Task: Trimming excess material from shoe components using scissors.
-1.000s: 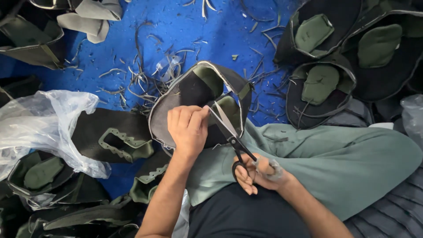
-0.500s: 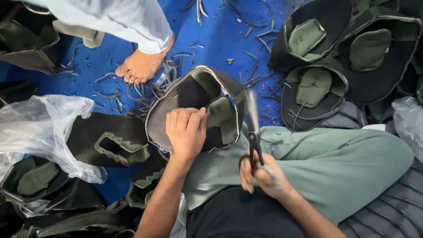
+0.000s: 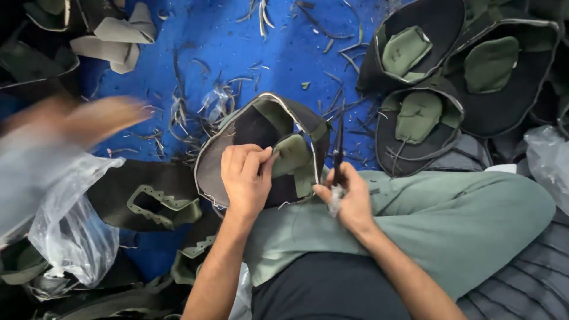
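Head view: left hand [image 3: 246, 178] pins shoe upper [image 3: 261, 127]; right hand [image 3: 349, 198] grips scissors [image 3: 338, 151].

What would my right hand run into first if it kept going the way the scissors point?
Likely the dark fabric piece edge beside the scissors in the right hand, then thread scraps on the blue floor; depth is unclear.

Blurred passing limb [image 3: 71, 127], perhaps, leftward.
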